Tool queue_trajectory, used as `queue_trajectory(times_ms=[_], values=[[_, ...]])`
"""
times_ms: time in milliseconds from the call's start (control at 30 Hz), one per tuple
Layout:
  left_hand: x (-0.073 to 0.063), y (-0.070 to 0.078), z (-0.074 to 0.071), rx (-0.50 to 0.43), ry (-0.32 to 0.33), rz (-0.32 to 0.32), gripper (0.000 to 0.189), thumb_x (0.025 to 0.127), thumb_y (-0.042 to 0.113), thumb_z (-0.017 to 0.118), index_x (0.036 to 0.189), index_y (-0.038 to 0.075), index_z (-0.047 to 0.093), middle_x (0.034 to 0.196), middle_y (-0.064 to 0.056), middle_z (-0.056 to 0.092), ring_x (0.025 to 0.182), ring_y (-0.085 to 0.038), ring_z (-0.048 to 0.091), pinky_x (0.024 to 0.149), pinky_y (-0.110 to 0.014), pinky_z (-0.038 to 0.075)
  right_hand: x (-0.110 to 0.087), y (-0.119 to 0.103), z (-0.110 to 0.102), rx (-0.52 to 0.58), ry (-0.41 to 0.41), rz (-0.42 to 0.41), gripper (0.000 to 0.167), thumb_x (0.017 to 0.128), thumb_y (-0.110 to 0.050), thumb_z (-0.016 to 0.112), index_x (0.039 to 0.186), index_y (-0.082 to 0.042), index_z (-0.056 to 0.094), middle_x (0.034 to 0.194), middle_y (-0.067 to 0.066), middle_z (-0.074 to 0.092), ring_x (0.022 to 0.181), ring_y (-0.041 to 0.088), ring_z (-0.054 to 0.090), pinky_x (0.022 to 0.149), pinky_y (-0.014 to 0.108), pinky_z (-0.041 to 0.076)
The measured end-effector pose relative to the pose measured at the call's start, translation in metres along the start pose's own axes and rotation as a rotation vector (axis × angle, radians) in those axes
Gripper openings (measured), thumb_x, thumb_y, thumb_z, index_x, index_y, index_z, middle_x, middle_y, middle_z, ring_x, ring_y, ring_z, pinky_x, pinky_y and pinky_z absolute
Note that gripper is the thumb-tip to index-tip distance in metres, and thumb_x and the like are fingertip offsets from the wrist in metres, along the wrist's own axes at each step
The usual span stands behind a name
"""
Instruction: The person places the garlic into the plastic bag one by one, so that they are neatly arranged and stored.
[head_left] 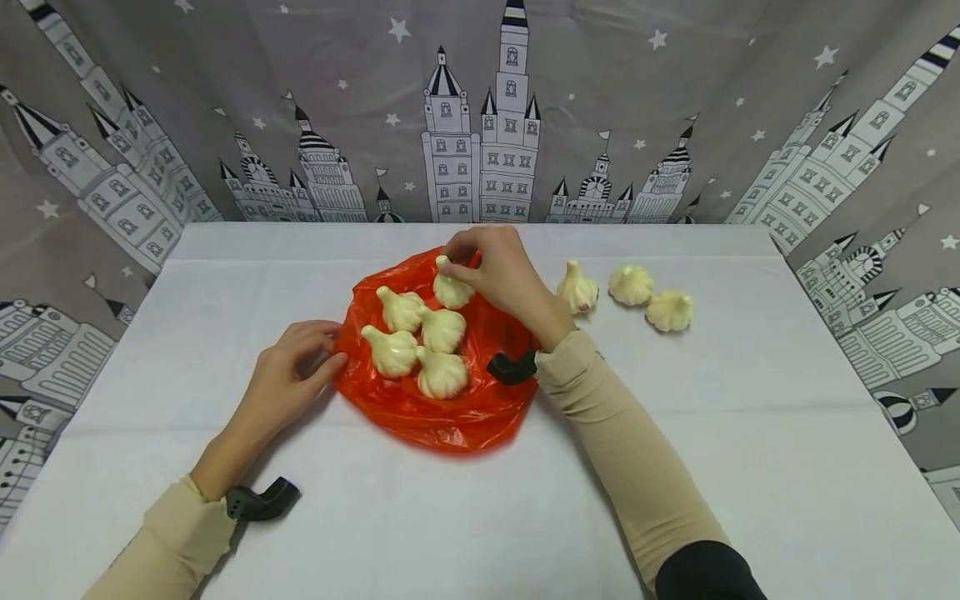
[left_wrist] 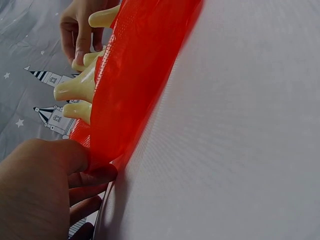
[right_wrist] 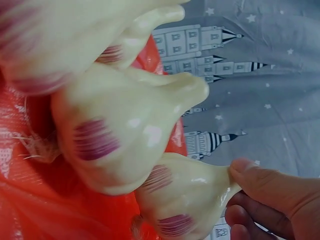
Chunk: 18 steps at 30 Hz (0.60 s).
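Head view: three loose garlic bulbs (head_left: 632,293) lie right of the red bag (head_left: 438,408) on the white cloth (head_left: 750,433), near the right hand (head_left: 504,275); a castle-print backdrop (head_left: 480,108) rings the table. Four glossy, cream, teardrop bulbs (head_left: 420,346) sit on the crinkly plastic. Right fingertips (right_wrist: 250,175) pinch a fifth bulb's (head_left: 452,289) stem at the bag's far edge. The left hand (head_left: 288,375) seems to pinch the bag's left rim.

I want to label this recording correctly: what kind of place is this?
Probably a staged tabletop setup, not a real kitchen: a white-covered table, a grey castle-print curtain behind it, and garlic bulbs on a red plastic bag.
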<state>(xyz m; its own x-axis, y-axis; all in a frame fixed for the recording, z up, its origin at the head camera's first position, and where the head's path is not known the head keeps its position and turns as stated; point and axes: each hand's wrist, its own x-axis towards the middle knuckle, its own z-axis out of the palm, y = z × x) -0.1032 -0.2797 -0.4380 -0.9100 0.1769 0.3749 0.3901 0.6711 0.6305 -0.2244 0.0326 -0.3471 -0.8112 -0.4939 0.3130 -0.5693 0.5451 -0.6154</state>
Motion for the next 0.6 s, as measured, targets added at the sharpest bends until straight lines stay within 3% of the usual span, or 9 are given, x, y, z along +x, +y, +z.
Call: queue_trajectory(times_ms=[600], values=[[0.0,0.002,-0.001,0.007,-0.008,-0.013,0.006,0.093,0.006,0.078,0.094,0.009,0.073,0.129,-0.016,0.071,0.128,-0.034,0.059,0.104,0.001,0.029,0.0,0.01,0.021,-0.025,-0.062,0.04,0.018,0.096,-0.024,0.08,0.106,-0.009,0.081,0.101,0.003,0.08,0.093,0.014,0.071,0.085,0.029,0.055]])
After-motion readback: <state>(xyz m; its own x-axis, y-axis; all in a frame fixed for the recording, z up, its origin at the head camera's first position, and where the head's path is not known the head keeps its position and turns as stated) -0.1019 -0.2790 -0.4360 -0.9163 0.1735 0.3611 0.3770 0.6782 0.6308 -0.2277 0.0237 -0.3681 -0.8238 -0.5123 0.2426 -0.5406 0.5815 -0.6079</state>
